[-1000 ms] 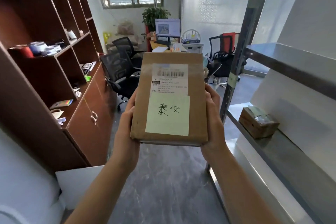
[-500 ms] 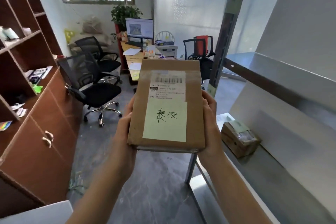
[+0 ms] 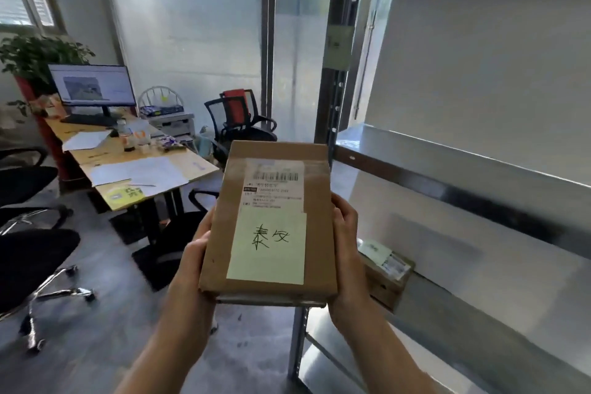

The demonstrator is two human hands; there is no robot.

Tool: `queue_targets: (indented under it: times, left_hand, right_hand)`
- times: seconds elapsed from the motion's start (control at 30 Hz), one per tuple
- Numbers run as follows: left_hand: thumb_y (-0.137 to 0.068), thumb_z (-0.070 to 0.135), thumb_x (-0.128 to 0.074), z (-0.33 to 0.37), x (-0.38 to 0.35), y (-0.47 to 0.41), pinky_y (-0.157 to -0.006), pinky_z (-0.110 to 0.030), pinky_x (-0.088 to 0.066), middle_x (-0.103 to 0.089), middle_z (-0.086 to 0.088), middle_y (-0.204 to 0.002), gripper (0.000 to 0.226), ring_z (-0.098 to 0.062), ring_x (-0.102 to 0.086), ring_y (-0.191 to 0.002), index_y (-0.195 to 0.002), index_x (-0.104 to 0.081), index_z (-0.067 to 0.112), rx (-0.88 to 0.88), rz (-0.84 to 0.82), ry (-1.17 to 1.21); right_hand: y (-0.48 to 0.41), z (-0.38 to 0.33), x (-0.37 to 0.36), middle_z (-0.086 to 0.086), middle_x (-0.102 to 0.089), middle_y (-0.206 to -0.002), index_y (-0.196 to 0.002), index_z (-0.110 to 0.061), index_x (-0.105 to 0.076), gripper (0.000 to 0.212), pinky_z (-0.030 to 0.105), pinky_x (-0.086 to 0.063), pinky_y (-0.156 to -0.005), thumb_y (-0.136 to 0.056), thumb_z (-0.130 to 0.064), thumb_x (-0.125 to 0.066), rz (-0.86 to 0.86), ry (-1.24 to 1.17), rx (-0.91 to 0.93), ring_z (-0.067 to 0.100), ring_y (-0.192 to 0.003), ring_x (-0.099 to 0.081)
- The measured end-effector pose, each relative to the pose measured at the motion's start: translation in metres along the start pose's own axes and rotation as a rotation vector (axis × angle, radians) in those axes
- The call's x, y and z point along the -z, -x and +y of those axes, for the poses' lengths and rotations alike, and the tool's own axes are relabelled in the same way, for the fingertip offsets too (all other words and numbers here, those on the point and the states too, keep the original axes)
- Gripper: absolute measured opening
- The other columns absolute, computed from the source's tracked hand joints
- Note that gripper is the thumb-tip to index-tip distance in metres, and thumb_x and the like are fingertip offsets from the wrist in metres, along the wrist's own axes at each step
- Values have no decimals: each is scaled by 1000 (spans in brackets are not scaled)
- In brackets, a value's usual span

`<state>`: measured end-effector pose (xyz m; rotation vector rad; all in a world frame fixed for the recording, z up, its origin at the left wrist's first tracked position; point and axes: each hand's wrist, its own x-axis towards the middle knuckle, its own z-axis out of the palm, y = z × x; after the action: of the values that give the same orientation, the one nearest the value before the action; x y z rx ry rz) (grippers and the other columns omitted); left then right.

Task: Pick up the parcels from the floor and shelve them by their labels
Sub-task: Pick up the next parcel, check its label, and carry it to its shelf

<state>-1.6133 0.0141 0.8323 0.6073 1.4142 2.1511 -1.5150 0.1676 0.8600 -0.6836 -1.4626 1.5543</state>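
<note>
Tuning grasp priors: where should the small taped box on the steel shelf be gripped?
Grip the small box across its two side faces, coming from the open aisle side. It sits at the shelf front edge; the wall behind and the shelf above hamper other approaches.

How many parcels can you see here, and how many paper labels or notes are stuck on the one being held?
Parcels held in the hands: 1, the brown parcel
Parcels on the metal shelf: 1, the small parcel
Total parcels: 2
On the held one: 1 white shipping label, 1 green note
Total labels: 2
</note>
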Motion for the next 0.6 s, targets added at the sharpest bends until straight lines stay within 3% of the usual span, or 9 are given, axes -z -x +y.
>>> queue_targets:
  times: [0.1, 0.13, 0.2, 0.33, 0.43, 0.5, 0.53, 0.6]
  left_hand:
    - [-101, 23, -24, 10, 9, -36, -81, -38, -48, -76, 0, -108, 47, -20, -67, -99, -125, -63, 33, 26, -196, -10]
    - [-101, 23, -23, 11, 10, -47, -84, -39, -47, -74, -2, -113, 48, -22, -67, -104, -130, -61, 32, 33, -230, -17]
    - [-102, 24, -21, 7, 13, -67, -86, -39, -47, -73, -5, -119, 50, -25, -66, -111, -135, -58, 24, 47, -281, -6]
    - [-101, 24, -20, -5, 8, -104, -92, -40, -47, -70, -5, -125, 51, -22, -65, -115, -137, -56, 29, 87, -354, -3]
    - [-100, 23, -22, -13, 2, -132, -79, -33, -51, -74, -4, -114, 49, -21, -70, -103, -133, -59, 25, 120, -389, -49]
    - [-100, 23, -24, -19, -3, -151, -74, -35, -50, -77, 1, -107, 48, -17, -72, -97, -132, -60, 21, 138, -392, -86]
    - [-100, 23, -24, -18, -7, -157, -75, -37, -50, -76, 3, -108, 48, -15, -72, -96, -132, -60, 25, 136, -420, -88]
    - [-100, 24, -25, -24, -13, -173, -82, -40, -49, -73, 0, -118, 49, -20, -69, -105, -131, -60, 37, 157, -448, -88]
  right_hand:
    - [-8, 8, -17, -10, -73, -79, -136, 3, -50, 35, 5, -48, -53, -103, -3, -40, 79, 9, 13, -11, -62, -66]
    - [-10, 11, -21, -19, -74, -76, -135, 2, -51, 38, 5, -49, -55, -100, -13, -47, 89, 7, 14, -9, -64, -67]
    - [-22, 14, -24, -22, -74, -75, -133, 4, -50, 50, 6, -49, -54, -91, -22, -51, 140, 27, 27, -8, -64, -67]
    - [-53, 20, -27, -5, -69, -72, -132, 13, -48, 37, 4, -45, -47, -101, -5, -42, 232, 86, 38, -11, -54, -64]
    - [-75, 30, -25, -7, -70, -71, -131, 4, -52, 33, 5, -46, -46, -106, -6, -32, 279, 96, -22, -10, -54, -65]
    - [-88, 38, -24, -3, -68, -72, -132, 9, -50, 34, 5, -45, -44, -105, -3, -33, 316, 83, -36, -9, -52, -65]
    - [-91, 44, -24, 0, -67, -78, -133, 7, -50, 34, 6, -47, -46, -105, -5, -34, 328, 61, -27, -7, -55, -66]
    - [-96, 53, -24, 3, -67, -95, -132, -16, -51, 32, 12, -54, -57, -105, -23, -36, 329, -12, -45, 0, -74, -70]
